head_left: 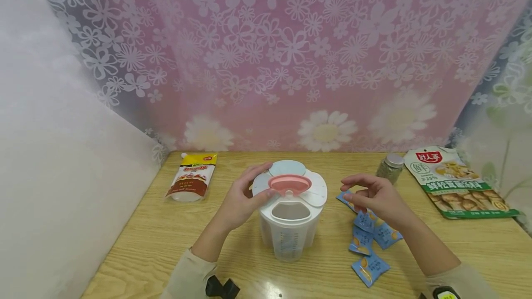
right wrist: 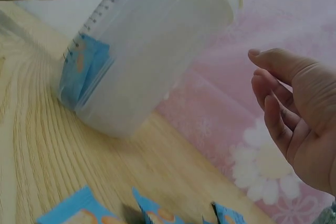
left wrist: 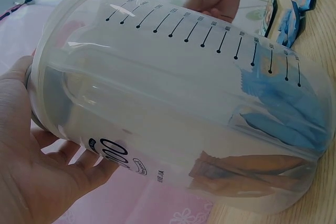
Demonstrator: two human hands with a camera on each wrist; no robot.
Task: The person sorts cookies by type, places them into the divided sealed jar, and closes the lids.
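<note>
A clear divided storage container (head_left: 291, 239) stands upright on the table, with a measuring scale printed on its side. Its white lid (head_left: 317, 188) has coloured flaps, and one opening at the front is uncovered beside the pink flap (head_left: 289, 182). My left hand (head_left: 245, 193) grips the lid's left side, the thumb near the pink flap. Through the wall in the left wrist view, blue packets (left wrist: 283, 103) and brown packets (left wrist: 247, 174) lie at the bottom in separate compartments. My right hand (head_left: 380, 200) hovers over several loose blue packets (head_left: 371, 269), its fingers loosely bent and holding nothing.
A white, yellow and brown pouch (head_left: 193, 176) lies at the back left. At the back right stand a small jar (head_left: 389, 170) with a greyish lid and, beside it, a large green and white food bag (head_left: 461, 181) lying flat. A flowered cloth (head_left: 291, 82) hangs behind the table.
</note>
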